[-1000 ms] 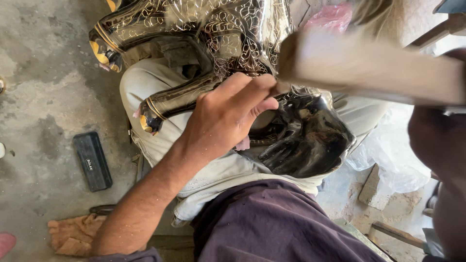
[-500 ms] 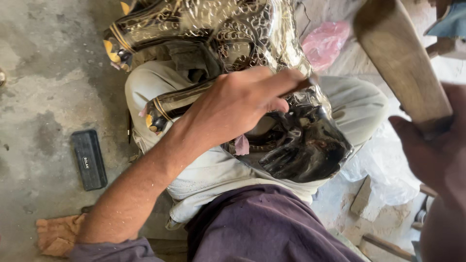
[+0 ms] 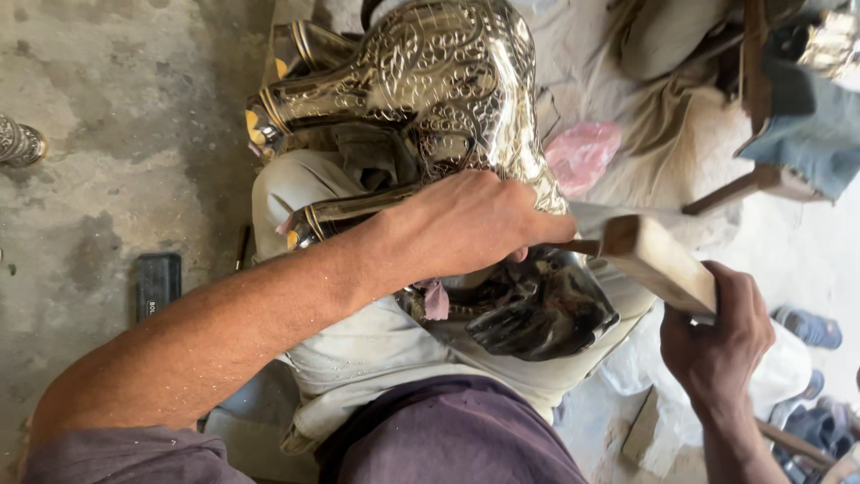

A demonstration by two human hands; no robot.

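Observation:
A large engraved, shiny metal animal figure point(image 3: 430, 90) lies across my lap on pale cloth. My left hand point(image 3: 475, 224) presses on its middle and pinches a thin metal punch point(image 3: 580, 246) against the surface. My right hand point(image 3: 717, 336) grips a thick wooden mallet point(image 3: 658, 262), whose end meets the punch. Below my left hand, a polished dark part of the figure point(image 3: 537, 314) reflects the hand. The figure's legs, with brass-coloured bands point(image 3: 269, 112), point left.
A black rectangular object point(image 3: 158, 285) lies on the concrete floor at left. A small engraved metal piece point(image 3: 20, 142) stands at the far left edge. A pink plastic bag point(image 3: 582, 152) and wooden furniture legs point(image 3: 743, 184) sit at upper right. Blue sandals point(image 3: 811, 327) are at right.
The wooden mallet has swung down from the upper right onto the punch. My left hand has kept its hold on the figure. The view has shifted, showing more of the figure.

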